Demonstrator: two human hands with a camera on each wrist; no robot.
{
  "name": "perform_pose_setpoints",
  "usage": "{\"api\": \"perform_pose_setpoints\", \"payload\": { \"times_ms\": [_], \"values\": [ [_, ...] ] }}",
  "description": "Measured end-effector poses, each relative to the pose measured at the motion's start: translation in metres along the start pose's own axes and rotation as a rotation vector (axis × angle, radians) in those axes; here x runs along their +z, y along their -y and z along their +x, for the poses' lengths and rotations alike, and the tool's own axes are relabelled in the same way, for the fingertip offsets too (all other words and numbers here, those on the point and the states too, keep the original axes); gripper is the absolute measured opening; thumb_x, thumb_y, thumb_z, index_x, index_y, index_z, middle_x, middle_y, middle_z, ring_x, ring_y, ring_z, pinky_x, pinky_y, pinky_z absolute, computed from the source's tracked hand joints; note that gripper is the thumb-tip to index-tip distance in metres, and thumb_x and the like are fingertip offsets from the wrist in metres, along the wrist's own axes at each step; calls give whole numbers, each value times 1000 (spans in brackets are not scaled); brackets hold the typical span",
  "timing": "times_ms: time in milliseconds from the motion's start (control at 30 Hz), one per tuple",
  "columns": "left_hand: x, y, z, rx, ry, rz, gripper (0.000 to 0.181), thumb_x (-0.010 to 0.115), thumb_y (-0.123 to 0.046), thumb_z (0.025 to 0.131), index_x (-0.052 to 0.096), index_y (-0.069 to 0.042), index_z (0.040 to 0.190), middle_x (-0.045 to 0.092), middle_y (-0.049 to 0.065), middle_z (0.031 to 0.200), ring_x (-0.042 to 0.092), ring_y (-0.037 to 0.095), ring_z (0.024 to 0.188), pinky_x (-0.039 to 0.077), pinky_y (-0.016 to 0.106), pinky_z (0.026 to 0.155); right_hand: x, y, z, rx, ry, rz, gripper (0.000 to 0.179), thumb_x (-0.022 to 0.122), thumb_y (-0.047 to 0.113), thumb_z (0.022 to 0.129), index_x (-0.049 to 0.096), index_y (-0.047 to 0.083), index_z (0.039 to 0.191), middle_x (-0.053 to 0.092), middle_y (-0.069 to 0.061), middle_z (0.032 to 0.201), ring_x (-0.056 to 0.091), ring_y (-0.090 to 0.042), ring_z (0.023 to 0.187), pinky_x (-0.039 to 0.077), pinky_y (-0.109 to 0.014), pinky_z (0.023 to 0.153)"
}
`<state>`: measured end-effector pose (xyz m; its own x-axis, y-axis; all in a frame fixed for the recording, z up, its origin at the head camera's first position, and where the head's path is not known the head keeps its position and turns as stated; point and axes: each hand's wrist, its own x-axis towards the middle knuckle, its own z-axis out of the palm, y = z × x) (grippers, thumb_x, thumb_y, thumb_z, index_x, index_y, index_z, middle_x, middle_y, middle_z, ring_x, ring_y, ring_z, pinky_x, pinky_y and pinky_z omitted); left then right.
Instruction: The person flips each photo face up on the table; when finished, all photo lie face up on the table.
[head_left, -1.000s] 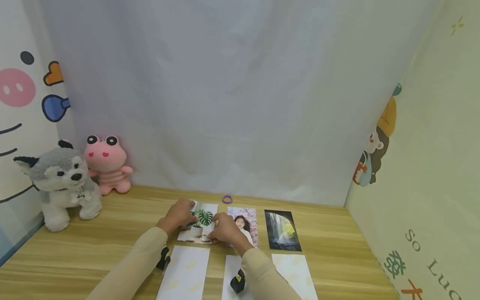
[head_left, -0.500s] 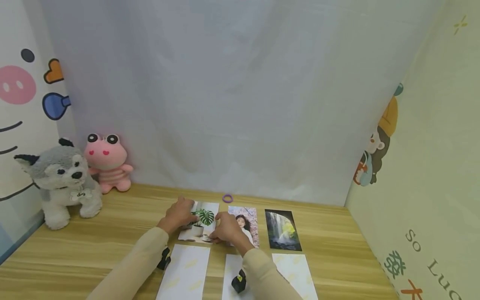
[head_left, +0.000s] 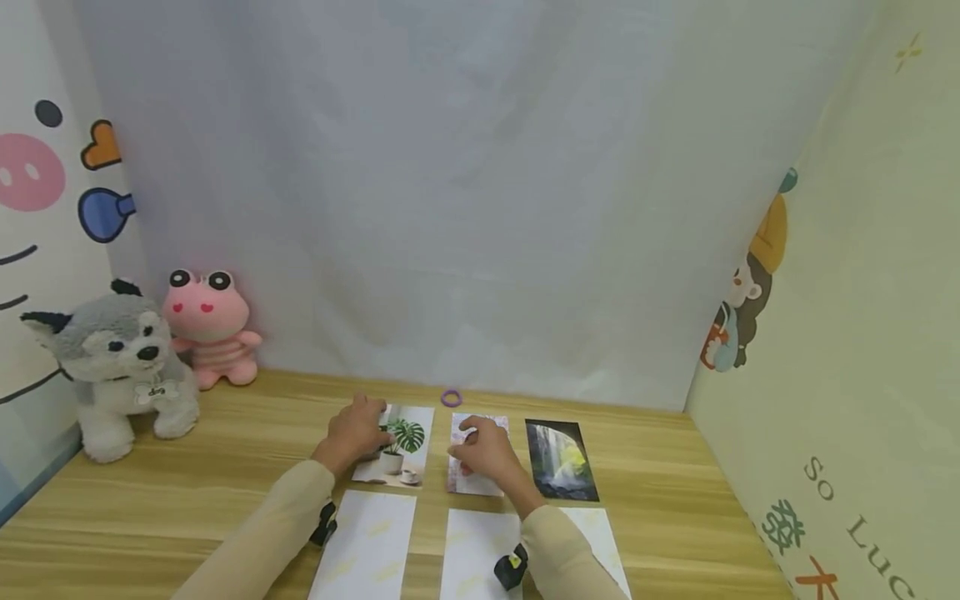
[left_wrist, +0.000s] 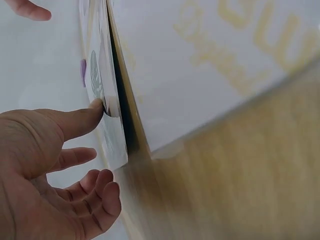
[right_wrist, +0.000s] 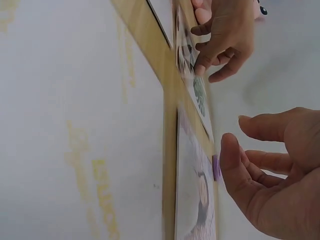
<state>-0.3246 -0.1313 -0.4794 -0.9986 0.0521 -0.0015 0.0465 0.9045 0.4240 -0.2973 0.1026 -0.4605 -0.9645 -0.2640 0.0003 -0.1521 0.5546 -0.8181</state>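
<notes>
My left hand point(head_left: 352, 435) rests at the left side of a photo of a potted monstera plant point(head_left: 414, 462), its thumb point(left_wrist: 85, 121) touching the face of the photo in the left wrist view. The other fingers of that hand are loosely bent and grip nothing. Over a portrait photo point(head_left: 456, 482) in the middle hovers my right hand point(head_left: 487, 452), fingers bent with a gap between thumb and forefinger and nothing held. It hides most of the portrait in the head view. On the right lies a dark waterfall photo point(head_left: 561, 462).
Nearer to me, white cards with faint yellow print point(head_left: 367, 537) lie in a row below the photos, partly covered by my right sleeve point(head_left: 566, 550). A purple ring point(head_left: 451, 398) lies behind the photos. A plush husky point(head_left: 135, 367) and a pink plush frog point(head_left: 213, 329) stand at the back left.
My right hand has left the right edge of the plant photo and moved right, over the portrait photo. My left hand stays at the plant photo.
</notes>
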Motion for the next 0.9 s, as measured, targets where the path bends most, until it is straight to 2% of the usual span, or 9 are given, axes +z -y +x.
{"api": "perform_pose_setpoints", "payload": {
  "times_ms": [167, 300, 500, 600, 667, 900],
  "values": [
    [1, 0, -3, 27, -43, -18, 53, 80, -28, 84, 62, -2, 126, 56, 19, 111, 61, 33, 84, 51, 49, 68, -15, -9, -6, -15, 4, 19, 40, 72, 7, 88, 59, -9, 122, 68, -10, 76, 62, -13, 56, 56, -31, 53],
    [2, -8, -7, 84, -100, -46, 49, 77, -31, 87, 64, -1, 124, 59, 18, 111, 61, 30, 86, 52, 47, 67, -28, -17, -14, -37, -11, -17, 38, 70, 10, 90, 60, -8, 122, 66, -8, 76, 65, -19, 61, 51, -27, 53],
    [12, -33, -22, 257, -175, -50, 42, 77, -30, 87, 67, -3, 119, 58, 10, 99, 53, 19, 79, 48, 35, 59, -49, -27, -28, -55, -58, -92, 39, 70, 11, 90, 61, -7, 124, 68, -9, 82, 61, -14, 67, 49, -27, 59],
    [20, -47, -33, 358, -205, -37, 41, 78, -31, 86, 69, -5, 116, 58, 7, 97, 54, 19, 80, 48, 34, 60, -58, -32, -35, -61, -70, -106, 38, 69, 8, 89, 61, -7, 123, 67, -8, 81, 57, -12, 67, 47, -27, 59],
    [25, -57, -40, 408, -197, -31, 42, 78, -34, 85, 70, -7, 116, 60, 7, 100, 56, 21, 85, 50, 35, 64, -64, -35, -40, -59, -84, -101, 36, 69, 5, 88, 62, -8, 121, 66, -7, 80, 55, -11, 67, 45, -26, 58],
    [42, -88, -58, 559, -76, 51, 53, 74, -47, 85, 68, -13, 125, 62, 10, 119, 60, 27, 105, 53, 42, 80, -82, -45, -57, 7, -150, -86, 35, 73, 4, 85, 64, -6, 118, 66, -8, 82, 59, -13, 72, 50, -25, 63]
  ]
}}
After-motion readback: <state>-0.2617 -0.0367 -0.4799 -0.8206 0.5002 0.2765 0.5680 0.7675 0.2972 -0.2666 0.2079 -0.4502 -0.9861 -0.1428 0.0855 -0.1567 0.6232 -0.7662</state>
